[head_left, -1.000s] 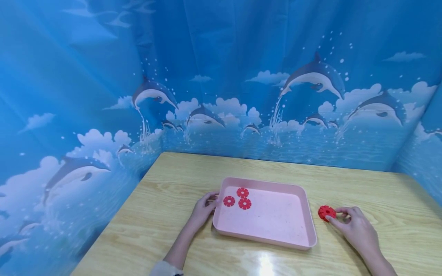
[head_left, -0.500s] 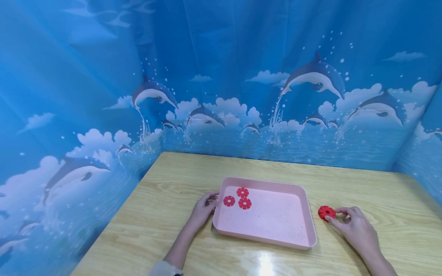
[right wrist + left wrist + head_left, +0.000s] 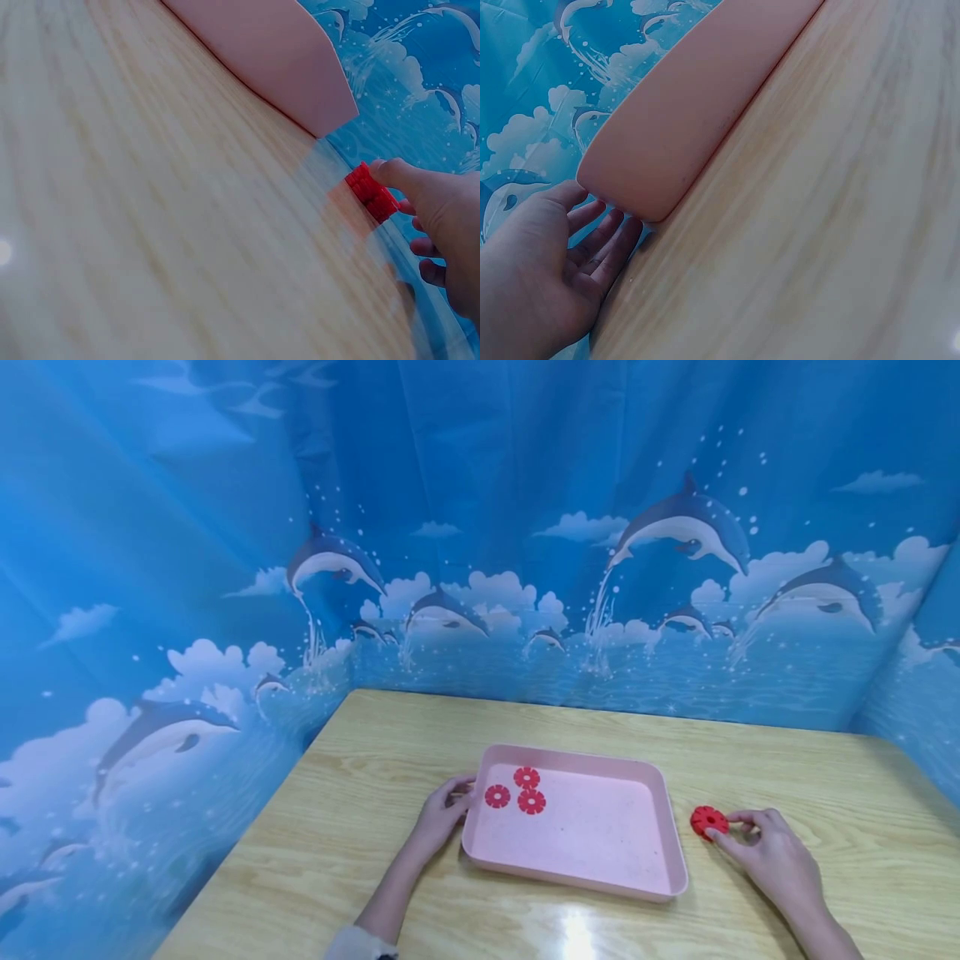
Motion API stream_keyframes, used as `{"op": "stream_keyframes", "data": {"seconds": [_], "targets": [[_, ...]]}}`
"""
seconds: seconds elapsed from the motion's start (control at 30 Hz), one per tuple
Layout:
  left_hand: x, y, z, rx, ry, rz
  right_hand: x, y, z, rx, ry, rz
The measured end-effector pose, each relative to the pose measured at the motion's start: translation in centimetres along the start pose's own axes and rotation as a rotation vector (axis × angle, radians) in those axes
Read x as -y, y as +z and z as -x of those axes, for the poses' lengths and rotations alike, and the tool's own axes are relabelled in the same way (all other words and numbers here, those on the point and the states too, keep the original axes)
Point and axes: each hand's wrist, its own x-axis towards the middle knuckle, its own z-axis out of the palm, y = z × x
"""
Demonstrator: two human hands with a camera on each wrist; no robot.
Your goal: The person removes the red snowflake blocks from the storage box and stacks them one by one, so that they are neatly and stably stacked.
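Note:
Flat on the left part of the pink tray point(image 3: 600, 835) lie three red notched plastic discs point(image 3: 532, 802) with holes in their centres. At the tray's left end, my left hand point(image 3: 442, 810) touches the outer wall with its fingertips; the left wrist view shows its fingers point(image 3: 615, 251) spread along that end, below the rim. To the right of the tray, my right hand point(image 3: 776, 856) pinches a small stack of red notched discs point(image 3: 708, 822) between thumb and fingers. Seen from the right wrist, the stack point(image 3: 371, 193) is tilted and made of several layers, close over the table.
The light wood-grain table point(image 3: 420, 727) carries the tray at its middle. Behind and to the left hangs a blue curtain point(image 3: 480, 527) printed with dolphins and clouds. A bright light reflection point(image 3: 576, 935) shows near the table's front.

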Motion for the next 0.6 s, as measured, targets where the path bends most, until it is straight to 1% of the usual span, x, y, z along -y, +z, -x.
{"op": "stream_keyframes", "data": {"seconds": [0.1,0.2,0.3,0.4,0.5,0.6], "targets": [[-1.2,0.0,0.5,0.007,0.002,0.008,0.0,0.0,0.0,-0.001,0.000,-0.001],[-2.5,0.1,1.1,0.009,0.005,-0.006,0.1,0.0,0.0,0.000,0.003,0.003],[-3.1,0.1,1.4,0.007,-0.004,-0.015,0.1,0.0,0.0,0.006,0.009,0.005],[-2.8,0.1,1.3,0.009,-0.003,-0.008,0.1,-0.1,0.0,0.008,0.018,0.005],[-1.6,0.0,0.7,0.009,-0.001,0.016,0.2,-0.2,0.0,0.001,0.023,-0.002],[-0.3,0.0,0.2,0.005,0.003,0.014,0.2,-0.3,-0.1,-0.017,0.026,-0.014]]}}
